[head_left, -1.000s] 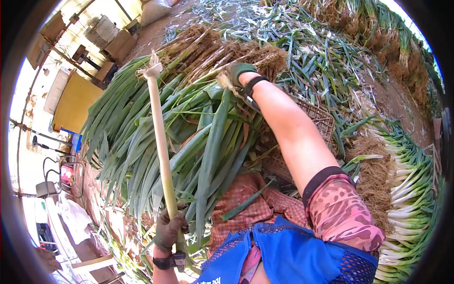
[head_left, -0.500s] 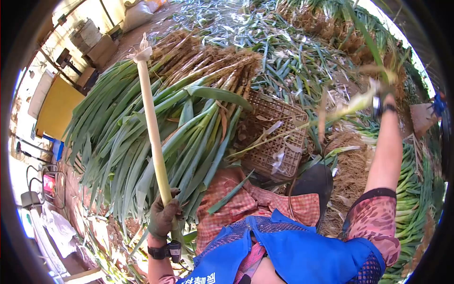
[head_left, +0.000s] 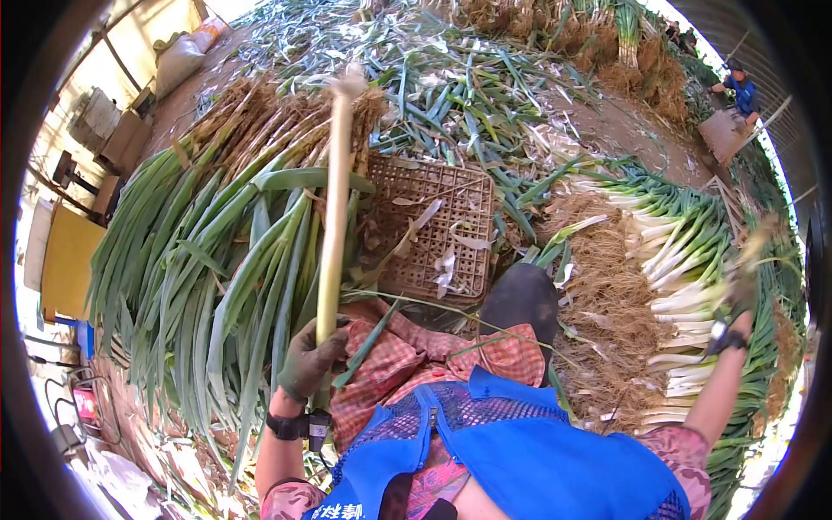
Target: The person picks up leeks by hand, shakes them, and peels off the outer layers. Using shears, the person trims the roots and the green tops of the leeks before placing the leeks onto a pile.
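A long, pale green onion (head_left: 336,199) stands upright in my left hand (head_left: 312,357), which is gloved and wrapped round its lower stalk. The root end points up and is blurred. My right hand (head_left: 738,299) is stretched out to the right, over the leafy side of a row of white-stemmed green onions (head_left: 676,286). Motion smears its fingers, and a blurred yellowish strip (head_left: 763,238) shows just above them. To the left of the held stalk lies a big heap of untrimmed green onions (head_left: 199,234), roots toward the back.
A brown plastic crate (head_left: 433,230) with leaf scraps stands ahead, beside my dark boot (head_left: 520,303). Loose leaves (head_left: 451,104) litter the ground behind it. More rooted bunches (head_left: 598,48) stand at the back. A person in blue (head_left: 739,91) is at far right.
My right hand has swung down and nearer, from above the row's far end to its right side. The view has turned right, and the green onion remains in my left hand.
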Tool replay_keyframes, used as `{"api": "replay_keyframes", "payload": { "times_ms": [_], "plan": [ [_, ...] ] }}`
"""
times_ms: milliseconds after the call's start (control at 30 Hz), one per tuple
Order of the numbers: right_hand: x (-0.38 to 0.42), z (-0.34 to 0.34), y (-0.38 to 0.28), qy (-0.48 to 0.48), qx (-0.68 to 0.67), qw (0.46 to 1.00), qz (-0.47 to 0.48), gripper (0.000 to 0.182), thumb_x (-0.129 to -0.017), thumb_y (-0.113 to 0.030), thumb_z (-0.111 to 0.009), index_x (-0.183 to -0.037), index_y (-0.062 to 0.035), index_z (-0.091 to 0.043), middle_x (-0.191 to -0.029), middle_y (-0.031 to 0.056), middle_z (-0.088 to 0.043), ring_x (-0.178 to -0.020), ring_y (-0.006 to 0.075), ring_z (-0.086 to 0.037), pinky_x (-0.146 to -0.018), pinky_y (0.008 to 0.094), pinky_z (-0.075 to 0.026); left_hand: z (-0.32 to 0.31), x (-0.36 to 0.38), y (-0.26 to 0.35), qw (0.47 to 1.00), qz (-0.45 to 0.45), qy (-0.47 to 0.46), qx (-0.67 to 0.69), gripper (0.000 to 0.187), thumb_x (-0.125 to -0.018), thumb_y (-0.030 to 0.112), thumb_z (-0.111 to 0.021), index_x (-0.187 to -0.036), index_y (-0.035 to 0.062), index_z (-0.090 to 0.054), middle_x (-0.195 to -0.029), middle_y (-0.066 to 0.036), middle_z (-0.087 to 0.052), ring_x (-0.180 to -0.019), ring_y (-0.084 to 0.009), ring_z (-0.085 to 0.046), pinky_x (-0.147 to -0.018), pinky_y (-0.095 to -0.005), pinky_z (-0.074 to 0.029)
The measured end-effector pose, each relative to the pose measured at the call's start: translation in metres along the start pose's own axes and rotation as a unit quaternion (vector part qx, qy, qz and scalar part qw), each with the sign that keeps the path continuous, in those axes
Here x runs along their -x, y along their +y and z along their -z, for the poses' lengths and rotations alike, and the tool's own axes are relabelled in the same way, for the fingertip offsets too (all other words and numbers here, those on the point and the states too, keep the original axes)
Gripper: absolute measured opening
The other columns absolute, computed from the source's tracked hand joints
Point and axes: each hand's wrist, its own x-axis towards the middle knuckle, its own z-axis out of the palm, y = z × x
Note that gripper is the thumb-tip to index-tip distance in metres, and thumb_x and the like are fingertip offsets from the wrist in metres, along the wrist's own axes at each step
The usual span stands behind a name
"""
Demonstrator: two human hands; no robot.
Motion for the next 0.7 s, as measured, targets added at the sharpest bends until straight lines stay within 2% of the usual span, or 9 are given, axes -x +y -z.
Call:
{"api": "replay_keyframes", "payload": {
  "times_ms": [167, 300, 400, 500, 533, 567, 600, 633, 700],
  "plan": [
    [0.100, -0.114, 0.106, -0.248, 0.159, 0.955, -0.040, 0.038, -0.090, -0.035, -0.060, -0.114, -0.0052, -0.059, -0.112, 0.0159, -0.061, -0.097, 0.0280, -0.060, -0.079, 0.0373, -0.047, -0.017, -0.009, -0.016, 0.997, 0.060, -0.055, -0.002, 0.039, -0.089, 0.022, -0.071, -0.121, 0.0031, -0.058, -0.082, 0.001, -0.060, -0.068, -0.0061, -0.055, -0.058, -0.0232, -0.049],
    [0.199, -0.227, 0.072, -0.438, 0.216, 0.872, 0.044, 0.045, -0.090, -0.033, -0.061, -0.126, -0.0071, -0.053, -0.125, 0.0168, -0.056, -0.110, 0.0289, -0.055, -0.091, 0.0364, -0.043, -0.014, -0.003, -0.029, 0.996, 0.065, -0.054, -0.017, 0.039, -0.087, 0.023, -0.073, -0.119, 0.0038, -0.059, -0.085, 0.002, -0.061, -0.070, -0.0057, -0.056, -0.061, -0.0230, -0.050],
    [0.249, -0.306, -0.040, -0.482, 0.150, 0.847, 0.168, 0.052, -0.090, -0.031, -0.061, -0.135, -0.0086, -0.048, -0.134, 0.0175, -0.052, -0.121, 0.0296, -0.052, -0.100, 0.0358, -0.041, -0.009, 0.004, -0.043, 0.997, 0.058, -0.042, -0.034, 0.041, -0.086, 0.026, -0.074, -0.117, 0.0030, -0.059, -0.085, 0.002, -0.061, -0.070, -0.0064, -0.056, -0.062, -0.0234, -0.051],
    [0.274, -0.351, -0.236, -0.427, -0.215, 0.839, 0.259, 0.060, -0.090, -0.029, -0.061, -0.144, -0.0100, -0.043, -0.143, 0.0182, -0.048, -0.131, 0.0303, -0.048, -0.109, 0.0352, -0.038, -0.011, 0.013, -0.041, 0.997, 0.054, -0.029, -0.049, 0.042, -0.086, 0.027, -0.075, -0.116, 0.0025, -0.059, -0.085, 0.001, -0.061, -0.071, -0.0070, -0.058, -0.063, -0.0235, -0.052],
    [0.336, -0.311, -0.319, -0.307, -0.300, 0.737, 0.522, 0.062, -0.092, -0.034, -0.060, -0.145, -0.0081, -0.040, -0.143, 0.0188, -0.049, -0.131, 0.0316, -0.048, -0.109, 0.0390, -0.037, -0.012, 0.016, -0.041, 0.997, 0.051, -0.024, -0.050, 0.042, -0.086, 0.027, -0.075, -0.116, 0.0027, -0.059, -0.085, 0.001, -0.061, -0.071, -0.0071, -0.058, -0.063, -0.0235, -0.052],
    [0.403, -0.268, -0.403, -0.110, -0.353, 0.583, 0.723, 0.065, -0.094, -0.039, -0.058, -0.146, -0.0062, -0.038, -0.142, 0.0195, -0.049, -0.131, 0.0329, -0.048, -0.109, 0.0429, -0.037, -0.015, 0.018, -0.041, 0.997, 0.049, -0.023, -0.052, 0.041, -0.086, 0.027, -0.074, -0.116, 0.0028, -0.059, -0.085, 0.001, -0.061, -0.071, -0.0072, -0.058, -0.062, -0.0235, -0.052],
    [0.402, -0.261, -0.462, -0.011, -0.250, 0.588, 0.769, 0.070, -0.089, -0.039, -0.065, -0.145, -0.0052, -0.038, -0.140, 0.0195, -0.052, -0.127, 0.0333, -0.052, -0.104, 0.0445, -0.041, -0.019, 0.020, -0.039, 0.997, 0.052, -0.025, -0.041, 0.041, -0.087, 0.027, -0.074, -0.117, 0.0030, -0.059, -0.085, 0.001, -0.061, -0.071, -0.0075, -0.059, -0.062, -0.0236, -0.052],
    [0.469, -0.217, -0.483, -0.158, -0.198, 0.776, 0.578, 0.088, -0.080, -0.036, -0.075, -0.151, -0.0087, -0.028, -0.147, 0.0271, -0.040, -0.134, 0.0294, -0.045, -0.109, 0.0382, -0.038, -0.024, 0.022, -0.034, 0.998, 0.054, -0.029, -0.031, 0.041, -0.087, 0.027, -0.074, -0.117, 0.0031, -0.059, -0.085, 0.001, -0.061, -0.070, -0.0078, -0.060, -0.061, -0.0238, -0.052],
    [0.519, -0.233, -0.537, -0.169, -0.204, 0.661, 0.702, 0.093, -0.076, -0.051, -0.074, -0.146, -0.0050, -0.034, -0.126, 0.0277, -0.059, -0.117, 0.0338, -0.059, -0.097, 0.0416, -0.049, -0.027, 0.024, -0.028, 0.996, 0.066, -0.043, -0.034, 0.041, -0.088, 0.026, -0.073, -0.119, 0.0033, -0.059, -0.085, 0.000, -0.062, -0.069, -0.0085, -0.061, -0.060, -0.0241, -0.053]
  ]
}}
